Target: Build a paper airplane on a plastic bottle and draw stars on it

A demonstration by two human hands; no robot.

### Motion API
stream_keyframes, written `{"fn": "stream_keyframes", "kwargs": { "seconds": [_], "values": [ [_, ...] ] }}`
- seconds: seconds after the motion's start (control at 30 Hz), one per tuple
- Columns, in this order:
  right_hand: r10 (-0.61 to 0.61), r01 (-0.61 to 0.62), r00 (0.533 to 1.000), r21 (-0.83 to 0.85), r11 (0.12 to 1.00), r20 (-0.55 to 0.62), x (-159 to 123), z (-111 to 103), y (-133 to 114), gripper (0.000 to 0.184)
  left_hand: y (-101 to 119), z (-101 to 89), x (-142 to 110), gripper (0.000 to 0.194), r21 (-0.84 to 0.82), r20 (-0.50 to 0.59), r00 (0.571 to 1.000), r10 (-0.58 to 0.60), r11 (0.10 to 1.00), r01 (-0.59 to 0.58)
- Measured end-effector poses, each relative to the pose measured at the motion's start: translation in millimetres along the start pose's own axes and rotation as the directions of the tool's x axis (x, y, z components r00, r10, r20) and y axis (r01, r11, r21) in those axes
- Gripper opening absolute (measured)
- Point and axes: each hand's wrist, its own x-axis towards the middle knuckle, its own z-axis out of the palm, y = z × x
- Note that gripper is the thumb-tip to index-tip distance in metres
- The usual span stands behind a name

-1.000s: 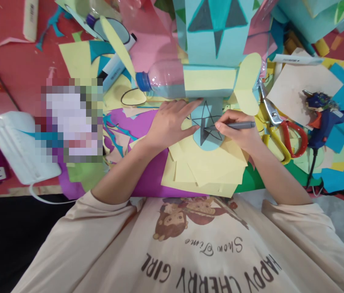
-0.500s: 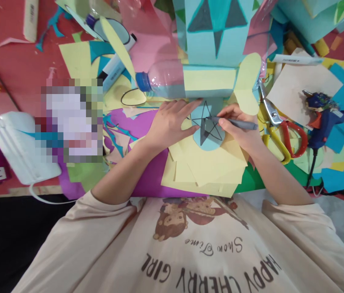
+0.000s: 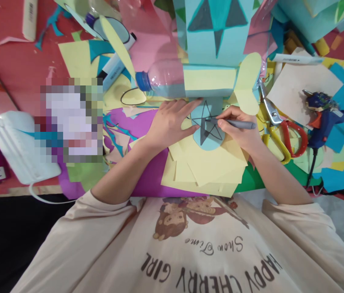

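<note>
A light blue paper piece with a rounded lower end lies on yellow paper sheets. On it is a black-outlined star, partly filled in dark on its left side. My right hand is closed round a grey marker, its tip touching the star. My left hand lies flat with fingers spread, thumb and forefinger at the blue paper's left edge. Just beyond both hands lies a plastic bottle with a blue cap, wrapped in blue and yellow paper.
Scissors with red and yellow handles lie to the right, beside a blue glue gun with a cord. A white device stands at the left, near a blurred-out patch. Another marker and paper scraps lie beyond the left hand.
The marker and my right hand have shifted very slightly to the left over the star. My left hand stays where it was.
</note>
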Motion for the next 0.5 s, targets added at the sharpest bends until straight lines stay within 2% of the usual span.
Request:
{"fn": "stream_keyframes", "kwargs": {
  "seconds": [0.37,0.5],
  "values": [
    [0.034,-0.033,0.996,-0.017,0.999,0.083,-2.3,-2.5,-4.9,0.008,0.2,0.5,-0.3,0.056,0.027,0.007,1.0,0.003,1.0,-0.003],
    [-0.003,0.003,1.0,0.006,1.0,0.025,-1.4,-1.8,-1.3,0.01,0.0,0.3,-0.2,0.057,0.025,0.012,1.0,0.002,1.0,-0.002]
  ]
}}
